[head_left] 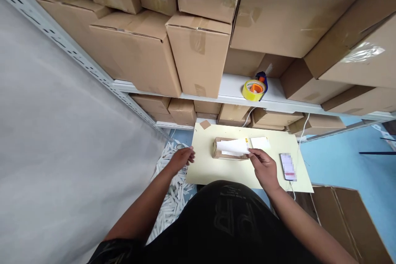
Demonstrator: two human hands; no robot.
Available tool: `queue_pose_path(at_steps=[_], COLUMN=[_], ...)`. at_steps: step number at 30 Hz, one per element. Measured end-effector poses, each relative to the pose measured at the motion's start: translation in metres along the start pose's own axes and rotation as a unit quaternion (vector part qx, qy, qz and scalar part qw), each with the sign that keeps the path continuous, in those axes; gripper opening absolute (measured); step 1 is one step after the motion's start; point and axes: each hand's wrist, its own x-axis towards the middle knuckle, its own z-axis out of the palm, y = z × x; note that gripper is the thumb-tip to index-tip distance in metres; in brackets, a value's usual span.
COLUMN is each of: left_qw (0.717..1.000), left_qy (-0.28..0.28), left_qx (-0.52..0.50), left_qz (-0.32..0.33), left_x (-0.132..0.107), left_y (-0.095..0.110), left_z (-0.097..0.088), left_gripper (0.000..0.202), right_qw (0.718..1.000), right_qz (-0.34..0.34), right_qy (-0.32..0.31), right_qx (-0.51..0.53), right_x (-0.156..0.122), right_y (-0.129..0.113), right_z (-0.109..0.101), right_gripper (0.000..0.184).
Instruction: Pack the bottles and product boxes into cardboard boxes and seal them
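My right hand [265, 169] pinches the right end of a white paper label [233, 146] between thumb and fingers. The label, with a small yellow and red mark at that end, lies over the top of a small cardboard box [215, 151] on the pale yellow table [222, 173]. Just right of the box is a flat white stack of labels [260, 142], also with a yellow mark. My left hand [182, 159] hovers by the table's left edge, its fingers loosely bent and slightly apart, with nothing visible in them.
A phone [288, 167] with a cable lies at the table's right. White paper strips [170, 202] heap on the floor at left. Shelves [232, 95] ahead carry cardboard boxes [198, 53] and a yellow tape dispenser [254, 90]. An open carton [343, 214] stands at lower right.
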Motion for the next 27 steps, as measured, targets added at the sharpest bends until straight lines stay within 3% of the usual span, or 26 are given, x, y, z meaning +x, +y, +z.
queue_pose_path(at_steps=[1, 3, 6, 8, 14, 17, 21, 27], left_qw=[0.995, 0.979, 0.976, 0.983, 0.993, 0.981, 0.959, 0.926], left_qy=[-0.066, -0.142, -0.132, -0.102, 0.032, 0.080, 0.089, 0.051], left_qx=[-0.070, -0.149, -0.170, -0.138, 0.058, 0.140, 0.250, 0.366], left_qz=[0.001, 0.005, 0.036, 0.062, 0.101, 0.110, 0.097, 0.074], left_x=[-0.003, -0.007, -0.008, -0.005, 0.013, 0.023, 0.035, 0.050], left_y=[0.017, 0.048, 0.079, 0.088, 0.082, 0.078, 0.075, 0.064], left_z=[0.020, 0.053, 0.086, 0.097, 0.119, 0.130, 0.142, 0.149], left_gripper=[0.059, 0.060, 0.041, 0.028, 0.014, 0.019, 0.022, 0.019], right_qw=[1.000, 0.999, 0.998, 0.998, 0.996, 0.994, 0.981, 0.944], right_qz=[-0.009, -0.021, -0.026, -0.014, 0.082, 0.070, 0.032, 0.001], right_qy=[-0.006, -0.026, -0.049, -0.054, -0.035, -0.033, -0.074, -0.135], right_qx=[0.001, -0.001, -0.008, 0.002, -0.009, -0.078, -0.176, -0.300], right_x=[0.000, 0.004, 0.012, 0.017, 0.033, 0.046, 0.060, 0.065], right_y=[0.004, 0.013, 0.029, 0.041, 0.080, 0.100, 0.121, 0.138], right_z=[-0.002, -0.007, -0.014, -0.016, -0.006, 0.000, 0.005, 0.013], right_gripper=[0.027, 0.025, 0.026, 0.028, 0.029, 0.023, 0.018, 0.018])
